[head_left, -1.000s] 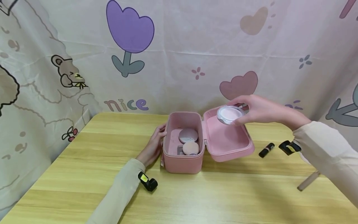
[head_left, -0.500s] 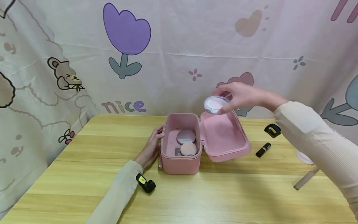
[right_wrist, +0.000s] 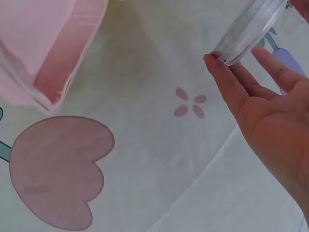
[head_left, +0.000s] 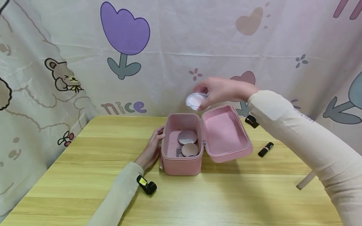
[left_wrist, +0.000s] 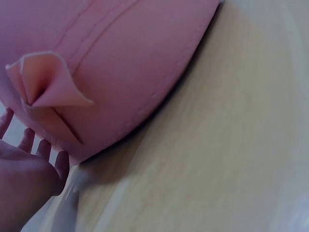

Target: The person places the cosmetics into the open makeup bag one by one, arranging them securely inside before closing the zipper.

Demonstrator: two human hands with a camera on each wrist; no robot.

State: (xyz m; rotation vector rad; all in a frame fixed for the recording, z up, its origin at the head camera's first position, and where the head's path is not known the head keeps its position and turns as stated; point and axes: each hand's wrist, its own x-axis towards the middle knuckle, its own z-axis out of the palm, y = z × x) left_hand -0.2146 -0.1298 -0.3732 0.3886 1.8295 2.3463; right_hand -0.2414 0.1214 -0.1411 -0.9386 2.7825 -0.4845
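A pink cosmetic case (head_left: 182, 167) stands on the table with its lid (head_left: 226, 131) swung out to the right. Against its left wall rests my left hand (head_left: 152, 147); in the left wrist view the fingertips (left_wrist: 62, 166) touch the pink side, below a folded pink tab (left_wrist: 53, 84). My right hand (head_left: 222, 89) pinches a round, clear-rimmed powder compact (head_left: 193, 101) by its edge, above the back of the case. The right wrist view shows the compact (right_wrist: 251, 31) tilted between thumb and fingers. Inside the case lie two round compacts (head_left: 187, 137) and a small square piece (head_left: 179, 153).
Right of the lid lies a black lipstick (head_left: 266, 149) on the wooden table (head_left: 240, 201). Farther right, a thin brownish stick (head_left: 306, 180) lies partly under the right sleeve in this view. A printed curtain (head_left: 175, 62) hangs behind the table.
My right hand has carried the compact leftward and upward, from over the open lid to above the back of the case. My left hand stays at the case's side.
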